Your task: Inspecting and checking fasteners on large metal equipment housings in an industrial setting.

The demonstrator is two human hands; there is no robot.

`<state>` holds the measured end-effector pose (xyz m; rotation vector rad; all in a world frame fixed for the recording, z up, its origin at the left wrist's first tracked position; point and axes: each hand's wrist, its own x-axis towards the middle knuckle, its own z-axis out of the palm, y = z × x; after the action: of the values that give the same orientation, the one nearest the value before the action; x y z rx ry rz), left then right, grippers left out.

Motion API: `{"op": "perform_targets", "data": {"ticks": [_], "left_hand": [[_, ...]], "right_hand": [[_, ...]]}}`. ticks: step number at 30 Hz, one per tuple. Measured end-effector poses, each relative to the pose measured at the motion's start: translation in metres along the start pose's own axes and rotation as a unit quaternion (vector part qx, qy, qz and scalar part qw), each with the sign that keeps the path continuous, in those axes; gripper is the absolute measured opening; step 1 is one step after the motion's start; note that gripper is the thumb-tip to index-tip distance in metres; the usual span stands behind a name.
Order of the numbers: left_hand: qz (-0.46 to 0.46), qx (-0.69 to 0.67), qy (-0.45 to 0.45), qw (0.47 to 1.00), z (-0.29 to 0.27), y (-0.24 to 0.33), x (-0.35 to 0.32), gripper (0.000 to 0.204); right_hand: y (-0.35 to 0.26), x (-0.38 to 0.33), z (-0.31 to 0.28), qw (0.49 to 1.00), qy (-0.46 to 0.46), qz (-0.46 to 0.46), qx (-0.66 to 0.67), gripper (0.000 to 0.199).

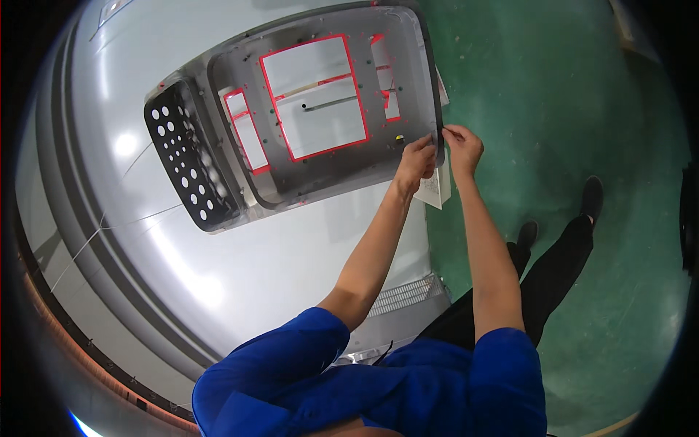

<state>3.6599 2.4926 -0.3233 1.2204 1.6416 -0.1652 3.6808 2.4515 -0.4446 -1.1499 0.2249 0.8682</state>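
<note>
A large grey moulded panel (320, 171) with a raised rim lies on a glossy white surface. Red borders frame its rectangular cut-outs, and a black strip with round white holes (178, 146) runs along its left end. At the panel's lower right corner my left hand (418, 162) is closed, fingers curled just inside the rim. Just outside the same rim, my right hand (464, 149) pinches with thumb and forefinger. Whatever sits between the fingers of either hand is too small to make out. A small yellow spot (399, 138) shows on the panel beside my left hand.
The glossy white surface (291, 255) curves away at left, with thin pale cords (138, 218) across it. A white sheet-like piece (435, 189) sticks out under the panel's corner. A metal grille (400, 295) lies nearer me. Green floor (539, 87) spreads at right.
</note>
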Motion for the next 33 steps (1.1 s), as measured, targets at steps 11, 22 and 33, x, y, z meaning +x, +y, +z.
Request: {"op": "perform_targets", "data": {"ticks": [11, 22, 33], "left_hand": [[-0.036, -0.043, -0.021, 0.998, -0.003, 0.005, 0.002, 0.036], [0.002, -0.063, -0.025, 0.998, -0.012, -0.007, 0.005, 0.029], [-0.029, -0.092, 0.001, 0.995, -0.014, -0.013, 0.007, 0.023]], "right_hand": [[-0.010, 0.008, 0.001, 0.976, -0.051, -0.058, -0.203, 0.014], [-0.087, -0.018, -0.024, 0.958, -0.228, -0.046, -0.169, 0.011], [-0.082, -0.009, -0.015, 0.915, -0.274, -0.112, -0.275, 0.010]]}}
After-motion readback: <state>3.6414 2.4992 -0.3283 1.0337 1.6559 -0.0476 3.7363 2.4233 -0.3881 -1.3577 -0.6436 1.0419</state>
